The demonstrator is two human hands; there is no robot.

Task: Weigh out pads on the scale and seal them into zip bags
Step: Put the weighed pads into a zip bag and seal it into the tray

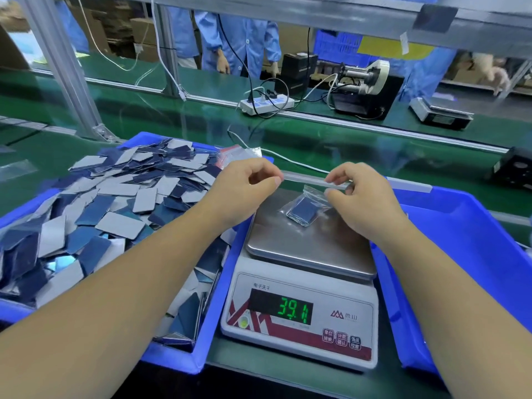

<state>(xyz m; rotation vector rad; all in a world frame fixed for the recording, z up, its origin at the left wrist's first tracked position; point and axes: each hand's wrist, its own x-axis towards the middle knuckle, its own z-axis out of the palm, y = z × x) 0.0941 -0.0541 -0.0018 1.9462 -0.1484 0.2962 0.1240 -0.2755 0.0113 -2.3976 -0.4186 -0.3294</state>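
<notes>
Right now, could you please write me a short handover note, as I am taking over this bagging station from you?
Left hand and right hand each pinch an end of the zip strip of a clear zip bag above the scale pan.
The bag holds a small stack of dark pads; its lower end looks to rest on the pan. The display shows roughly 39.
Loose pads fill the blue bin on the left; spare bags lie at its far edge. A second blue bin stands on the right.
Done: pads bagged. Left: confirm the seal, set the bag aside, weigh the next lot.
</notes>
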